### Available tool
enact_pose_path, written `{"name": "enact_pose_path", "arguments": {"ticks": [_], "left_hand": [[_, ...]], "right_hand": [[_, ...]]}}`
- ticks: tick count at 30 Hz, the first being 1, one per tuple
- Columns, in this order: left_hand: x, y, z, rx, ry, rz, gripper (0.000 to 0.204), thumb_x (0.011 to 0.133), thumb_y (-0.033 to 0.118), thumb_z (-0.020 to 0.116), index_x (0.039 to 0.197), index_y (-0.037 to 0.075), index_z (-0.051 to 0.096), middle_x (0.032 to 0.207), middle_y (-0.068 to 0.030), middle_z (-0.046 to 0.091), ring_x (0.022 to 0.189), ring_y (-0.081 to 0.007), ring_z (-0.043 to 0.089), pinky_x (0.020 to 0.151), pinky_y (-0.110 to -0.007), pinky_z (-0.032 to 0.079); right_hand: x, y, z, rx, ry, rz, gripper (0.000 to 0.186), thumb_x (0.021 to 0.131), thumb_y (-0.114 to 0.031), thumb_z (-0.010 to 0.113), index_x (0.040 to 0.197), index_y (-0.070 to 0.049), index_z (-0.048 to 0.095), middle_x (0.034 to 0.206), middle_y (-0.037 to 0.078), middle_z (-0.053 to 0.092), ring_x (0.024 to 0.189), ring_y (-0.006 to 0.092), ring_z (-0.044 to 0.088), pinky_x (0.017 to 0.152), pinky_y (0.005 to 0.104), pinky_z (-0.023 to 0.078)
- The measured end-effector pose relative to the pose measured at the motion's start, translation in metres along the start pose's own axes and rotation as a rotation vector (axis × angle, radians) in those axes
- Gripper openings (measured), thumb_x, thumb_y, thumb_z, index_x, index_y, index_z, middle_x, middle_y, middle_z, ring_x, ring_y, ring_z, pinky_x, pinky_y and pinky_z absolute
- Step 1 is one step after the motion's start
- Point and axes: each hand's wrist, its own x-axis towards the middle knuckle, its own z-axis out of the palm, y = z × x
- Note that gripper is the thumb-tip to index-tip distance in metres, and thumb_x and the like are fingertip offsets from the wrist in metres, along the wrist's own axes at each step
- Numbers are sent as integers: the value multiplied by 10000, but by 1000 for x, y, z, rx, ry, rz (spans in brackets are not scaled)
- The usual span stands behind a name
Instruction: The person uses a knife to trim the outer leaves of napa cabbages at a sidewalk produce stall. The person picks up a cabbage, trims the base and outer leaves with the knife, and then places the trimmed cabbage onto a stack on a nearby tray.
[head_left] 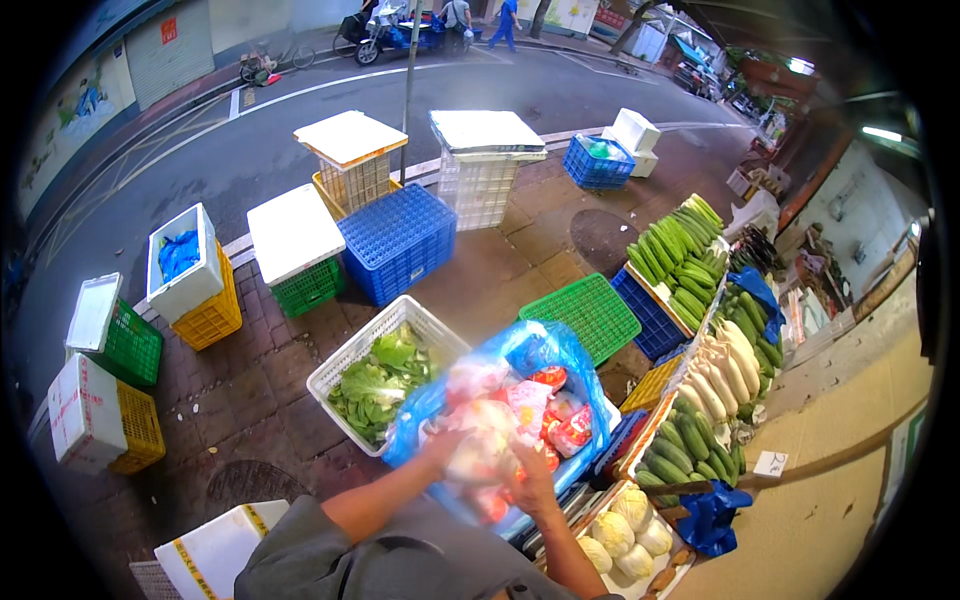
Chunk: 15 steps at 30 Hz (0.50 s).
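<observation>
My left hand (440, 452) and my right hand (532, 474) are closed on either side of a translucent plastic bag (480, 445) with pale and reddish contents. Motion blurs the bag, so what it holds is unclear. It is over a large open blue plastic bag (405, 425), whose rim spreads around both hands. Inside the blue bag, beside my right hand, lie several red-and-white plastic packages (572, 430). Touching the blue bag's left side is a white plastic crate (325, 385) of leafy green vegetables (375, 385).
A green crate (590, 315) sits ahead. Right of me, a stall holds cucumbers (685, 450), pale long vegetables (725, 365), green gourds (675, 255) and cabbages (630, 525). Stacked crates, including a blue crate (400, 245) and a foam box (185, 265), line the kerb.
</observation>
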Motion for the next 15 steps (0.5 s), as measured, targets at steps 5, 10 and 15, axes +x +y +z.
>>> {"name": "enact_pose_path", "arguments": {"ticks": [5, 10, 15], "left_hand": [[4, 17, -3, 110, 74, 129, 386, 915, 324, 567, 1203, 65, 569, 1080, -112, 655, 920, -229, 668, 785, -425, 569], [-40, 132, 65, -516, 72, -65, 334, 958, 262, 485, 1244, 93, 523, 1111, -63, 615, 974, -187, 618, 876, -326, 498], [-40, 148, 57, -724, 57, -71, 477, 875, 406, 592, 1254, 118, 547, 1166, -77, 635, 1015, -242, 638, 904, -437, 513]], "right_hand": [[3, -16, 2, 109, -155, 110, 200, 729, -75, 681, 929, -62, 663, 816, 94, 636, 780, 297, 592, 766, 394, 445], [-36, 21, 38, 0, -192, -267, 283, 640, -230, 719, 906, -139, 686, 670, 92, 590, 692, 297, 614, 712, 438, 460], [-38, 7, 16, -227, -437, 162, 187, 858, -218, 581, 956, -115, 704, 832, 122, 667, 811, 290, 634, 773, 383, 482]]}}
